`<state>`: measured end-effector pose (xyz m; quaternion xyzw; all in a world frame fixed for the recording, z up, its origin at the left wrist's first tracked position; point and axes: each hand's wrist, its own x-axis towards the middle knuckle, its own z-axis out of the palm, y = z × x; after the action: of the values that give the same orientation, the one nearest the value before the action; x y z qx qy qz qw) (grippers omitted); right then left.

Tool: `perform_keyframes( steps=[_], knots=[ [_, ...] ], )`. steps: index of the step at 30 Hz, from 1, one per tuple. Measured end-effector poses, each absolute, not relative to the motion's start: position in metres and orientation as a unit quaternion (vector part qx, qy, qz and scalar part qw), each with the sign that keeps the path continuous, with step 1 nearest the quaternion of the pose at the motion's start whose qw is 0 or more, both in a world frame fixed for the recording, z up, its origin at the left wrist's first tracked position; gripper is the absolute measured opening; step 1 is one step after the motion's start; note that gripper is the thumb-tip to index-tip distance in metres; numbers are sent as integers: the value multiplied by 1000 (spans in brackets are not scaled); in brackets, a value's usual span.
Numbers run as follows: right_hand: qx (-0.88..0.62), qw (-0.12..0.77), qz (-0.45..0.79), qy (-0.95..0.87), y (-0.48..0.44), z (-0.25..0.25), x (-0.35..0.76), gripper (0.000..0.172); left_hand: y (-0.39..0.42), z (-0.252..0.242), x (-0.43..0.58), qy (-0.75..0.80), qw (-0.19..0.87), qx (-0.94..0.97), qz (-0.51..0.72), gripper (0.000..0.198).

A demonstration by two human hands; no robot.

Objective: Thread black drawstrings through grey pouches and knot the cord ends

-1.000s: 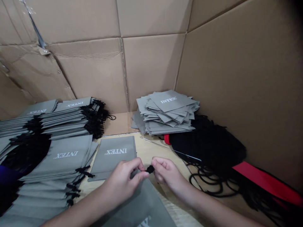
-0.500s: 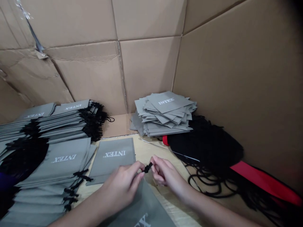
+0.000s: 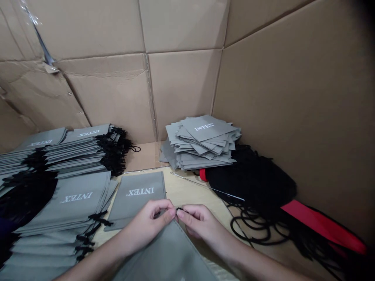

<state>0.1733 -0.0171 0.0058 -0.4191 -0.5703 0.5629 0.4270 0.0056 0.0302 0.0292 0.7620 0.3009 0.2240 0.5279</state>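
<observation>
A grey fabric pouch [image 3: 172,253] lies tilted below my hands, its top corner at my fingertips. Between thumb and fingers, my left hand [image 3: 158,218] pinches a black drawstring cord [image 3: 179,209] at that corner. My right hand [image 3: 195,220] grips the same cord from the other side, thumb on top, and most of the cord is hidden by the fingers. Just beyond my left hand, another grey pouch [image 3: 140,191] printed INTEX lies flat on the table.
Stacked pouches with black cords [image 3: 79,154] fill the left side, with more pouches [image 3: 79,195] nearer. A loose pile of pouches [image 3: 205,144] stands at the back. A thin metal rod [image 3: 208,187], black cords [image 3: 252,179] and a red strip [image 3: 322,226] lie right. Cardboard walls [image 3: 184,86] enclose the table.
Both hands have come closer together and tightened over the cord, so less of it shows. More of the pouch below is visible, and its print has slid out of view.
</observation>
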Motion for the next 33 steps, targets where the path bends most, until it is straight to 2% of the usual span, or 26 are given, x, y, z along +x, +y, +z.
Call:
perform_keyframes(
  steps=[7, 10, 15, 19, 23, 26, 29, 33],
  knots=[
    [-309, 428, 805, -269, -20, 6, 172, 38, 28, 32, 7, 316, 474, 798, 195, 38],
    [-274, 458, 822, -197, -18, 8, 171, 39, 23, 35, 10, 321, 463, 802, 201, 38],
    [-235, 487, 809, -228, -19, 15, 174, 41, 14, 45, 11, 328, 492, 778, 211, 37],
    [-320, 472, 711, -410, -18, 20, 184, 42, 14, 49, 6, 330, 496, 779, 197, 37],
    [-454, 394, 398, -693, -18, 20, 192, 29, 20, 45, 3, 312, 527, 770, 180, 41],
    [-449, 349, 234, -788, -20, 17, 191, 32, 24, 38, 4, 298, 566, 750, 171, 45],
    [-407, 324, 238, -820, -21, 13, 187, 25, 24, 32, 7, 302, 603, 719, 168, 48],
    [-385, 352, 334, -785, -19, 11, 184, 27, 21, 28, 7, 304, 635, 686, 185, 48]
  ],
)
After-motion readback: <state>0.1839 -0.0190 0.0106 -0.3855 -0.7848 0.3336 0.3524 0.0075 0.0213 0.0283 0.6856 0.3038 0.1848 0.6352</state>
